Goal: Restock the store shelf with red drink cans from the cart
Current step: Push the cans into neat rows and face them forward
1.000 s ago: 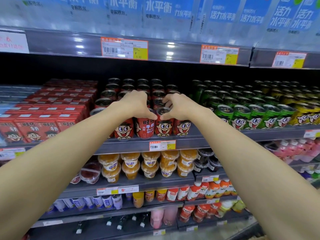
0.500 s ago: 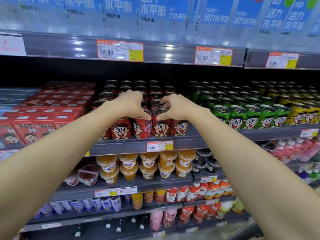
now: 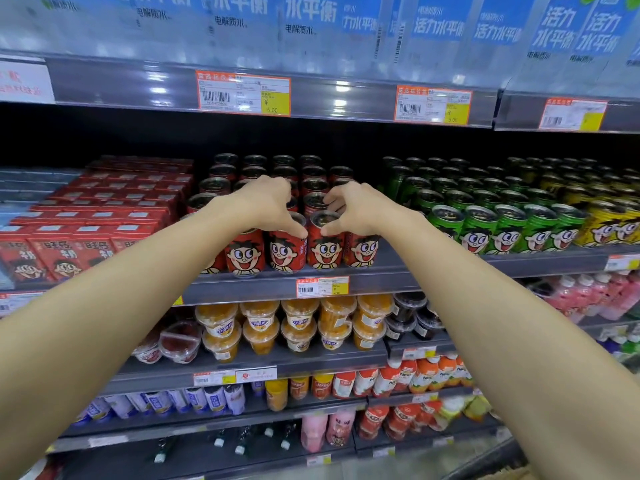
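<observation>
My left hand [image 3: 266, 202] curls over a front-row red can [image 3: 287, 245] on the shelf [image 3: 381, 277], hiding its top. My right hand [image 3: 356, 209] pinches the neighbouring can [image 3: 325, 242]. Rear cans fade into shadow.

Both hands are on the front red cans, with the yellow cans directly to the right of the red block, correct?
Not quite. In the head view the left hand and right hand do grip the front red cans, but the green cans stand directly right of the red block; the yellow cans come after the green.
</observation>
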Action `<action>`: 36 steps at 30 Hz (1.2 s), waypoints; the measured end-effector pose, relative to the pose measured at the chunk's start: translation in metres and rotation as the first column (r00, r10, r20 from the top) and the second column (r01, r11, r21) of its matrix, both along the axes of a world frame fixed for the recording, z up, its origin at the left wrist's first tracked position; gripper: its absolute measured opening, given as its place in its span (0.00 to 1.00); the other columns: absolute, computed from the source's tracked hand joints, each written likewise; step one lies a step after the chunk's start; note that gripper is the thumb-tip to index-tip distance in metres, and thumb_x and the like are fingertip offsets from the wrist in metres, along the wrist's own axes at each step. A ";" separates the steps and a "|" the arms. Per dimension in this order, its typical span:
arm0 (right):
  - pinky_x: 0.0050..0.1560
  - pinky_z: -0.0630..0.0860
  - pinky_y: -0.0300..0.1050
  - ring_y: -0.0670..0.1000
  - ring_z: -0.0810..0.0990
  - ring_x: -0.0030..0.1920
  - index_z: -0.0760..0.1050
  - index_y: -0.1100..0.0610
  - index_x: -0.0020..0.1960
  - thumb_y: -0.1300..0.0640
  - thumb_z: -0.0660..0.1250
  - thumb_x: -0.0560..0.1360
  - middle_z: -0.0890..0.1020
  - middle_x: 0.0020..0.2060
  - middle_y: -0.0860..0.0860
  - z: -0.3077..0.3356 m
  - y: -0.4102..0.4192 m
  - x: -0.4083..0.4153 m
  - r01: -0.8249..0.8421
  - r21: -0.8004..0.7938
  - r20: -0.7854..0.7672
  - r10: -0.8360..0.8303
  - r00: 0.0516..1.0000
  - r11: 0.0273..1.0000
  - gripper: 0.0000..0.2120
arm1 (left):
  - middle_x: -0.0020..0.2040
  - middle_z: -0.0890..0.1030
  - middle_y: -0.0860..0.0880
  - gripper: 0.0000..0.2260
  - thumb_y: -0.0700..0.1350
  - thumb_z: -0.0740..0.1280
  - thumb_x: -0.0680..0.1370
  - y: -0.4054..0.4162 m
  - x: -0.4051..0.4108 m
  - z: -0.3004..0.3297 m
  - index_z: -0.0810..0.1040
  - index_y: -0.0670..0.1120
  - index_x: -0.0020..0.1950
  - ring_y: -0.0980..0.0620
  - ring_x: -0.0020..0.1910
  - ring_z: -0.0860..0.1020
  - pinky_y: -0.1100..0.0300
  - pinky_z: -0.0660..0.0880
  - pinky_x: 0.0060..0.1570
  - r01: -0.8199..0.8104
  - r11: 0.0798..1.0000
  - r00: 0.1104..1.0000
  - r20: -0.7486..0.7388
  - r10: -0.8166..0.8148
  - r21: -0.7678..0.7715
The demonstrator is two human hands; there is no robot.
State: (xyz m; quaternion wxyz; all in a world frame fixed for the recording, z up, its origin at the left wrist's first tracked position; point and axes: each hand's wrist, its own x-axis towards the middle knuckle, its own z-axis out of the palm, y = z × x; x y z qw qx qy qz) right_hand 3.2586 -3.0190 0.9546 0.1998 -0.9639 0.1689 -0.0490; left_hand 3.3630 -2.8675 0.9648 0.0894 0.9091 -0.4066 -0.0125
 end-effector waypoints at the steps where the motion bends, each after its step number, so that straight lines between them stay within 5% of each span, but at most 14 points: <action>1: 0.63 0.74 0.46 0.52 0.78 0.62 0.70 0.56 0.72 0.50 0.78 0.71 0.79 0.64 0.52 0.000 0.000 0.000 -0.001 -0.001 -0.001 0.001 1.000 1.000 0.34 | 0.58 0.77 0.44 0.35 0.60 0.77 0.67 0.001 0.001 0.001 0.72 0.42 0.66 0.44 0.58 0.76 0.53 0.75 0.54 0.007 1.000 0.999 -0.037 -0.006 0.007; 6: 0.63 0.74 0.46 0.52 0.77 0.62 0.71 0.56 0.71 0.50 0.78 0.71 0.79 0.64 0.52 0.000 0.002 0.001 0.006 -0.009 0.000 -0.006 1.000 1.000 0.33 | 0.53 0.77 0.44 0.33 0.64 0.77 0.64 0.005 0.002 -0.006 0.75 0.42 0.57 0.44 0.53 0.75 0.51 0.76 0.50 0.001 0.998 0.998 0.061 0.002 -0.059; 13: 0.63 0.73 0.46 0.52 0.76 0.65 0.71 0.55 0.71 0.49 0.76 0.72 0.77 0.66 0.53 -0.008 0.007 -0.003 0.037 -0.025 0.043 -0.036 0.998 0.999 0.30 | 0.55 0.79 0.43 0.32 0.64 0.74 0.68 0.001 -0.002 -0.012 0.75 0.41 0.60 0.42 0.55 0.76 0.52 0.73 0.49 0.061 0.995 0.978 0.205 -0.044 -0.076; 20: 0.66 0.72 0.48 0.53 0.74 0.67 0.68 0.54 0.74 0.46 0.72 0.75 0.76 0.68 0.52 0.001 0.007 -0.004 0.008 -0.051 -0.028 -0.009 1.000 0.999 0.31 | 0.54 0.80 0.44 0.33 0.68 0.68 0.71 0.004 -0.005 -0.003 0.75 0.43 0.61 0.45 0.51 0.77 0.52 0.76 0.45 0.084 0.990 0.964 0.243 -0.110 0.117; 24: 0.66 0.73 0.49 0.54 0.77 0.64 0.75 0.55 0.68 0.46 0.70 0.77 0.79 0.64 0.54 0.007 -0.016 -0.015 0.140 0.002 0.123 -0.139 0.983 0.990 0.23 | 0.51 0.79 0.45 0.30 0.69 0.65 0.72 0.000 -0.003 0.007 0.77 0.44 0.58 0.45 0.49 0.77 0.53 0.76 0.46 0.159 0.975 0.959 0.212 -0.190 0.155; 28: 0.64 0.73 0.46 0.56 0.77 0.65 0.73 0.58 0.70 0.45 0.73 0.74 0.77 0.67 0.56 -0.004 -0.029 -0.034 0.213 0.032 0.081 -0.215 0.973 0.976 0.29 | 0.52 0.81 0.46 0.25 0.64 0.68 0.73 -0.017 -0.011 -0.002 0.79 0.45 0.57 0.45 0.53 0.78 0.49 0.77 0.53 0.266 0.964 0.958 0.111 -0.265 0.009; 32: 0.60 0.73 0.45 0.55 0.76 0.65 0.70 0.56 0.72 0.47 0.74 0.73 0.75 0.68 0.55 -0.014 -0.027 -0.038 0.209 0.071 0.099 -0.215 0.972 0.975 0.31 | 0.50 0.80 0.46 0.25 0.64 0.67 0.74 -0.027 -0.016 -0.015 0.77 0.45 0.58 0.47 0.47 0.78 0.50 0.77 0.47 0.276 0.961 0.954 0.119 -0.277 0.024; 36: 0.54 0.75 0.45 0.54 0.79 0.60 0.70 0.55 0.72 0.48 0.76 0.73 0.78 0.65 0.55 -0.019 -0.027 -0.034 0.240 0.097 0.127 -0.251 0.960 0.966 0.31 | 0.43 0.77 0.47 0.21 0.64 0.68 0.73 -0.033 -0.015 -0.021 0.74 0.46 0.46 0.49 0.41 0.75 0.55 0.71 0.38 0.240 0.971 0.966 0.092 -0.241 0.020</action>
